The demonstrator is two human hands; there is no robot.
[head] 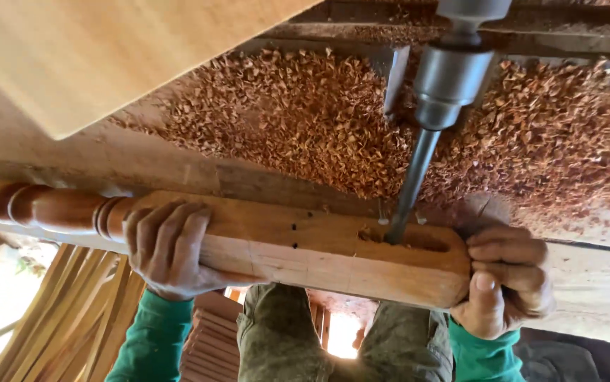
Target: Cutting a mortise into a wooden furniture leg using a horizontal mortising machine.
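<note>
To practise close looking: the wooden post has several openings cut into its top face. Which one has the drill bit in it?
The long slot near the right hand, where the drill bit enters; the small round holes lie toward the left hand.

I am seeing no packages, labels, signs or screens anywhere around the hands, neither beside them, between them nor beyond them on the surface; nothing printed or wrapped is showing here.

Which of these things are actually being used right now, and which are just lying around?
In use:
left hand and right hand gripping the turned wooden post
drill bit in the post's slot

Lying about:
wood chips
pale board
stacked sticks
</note>
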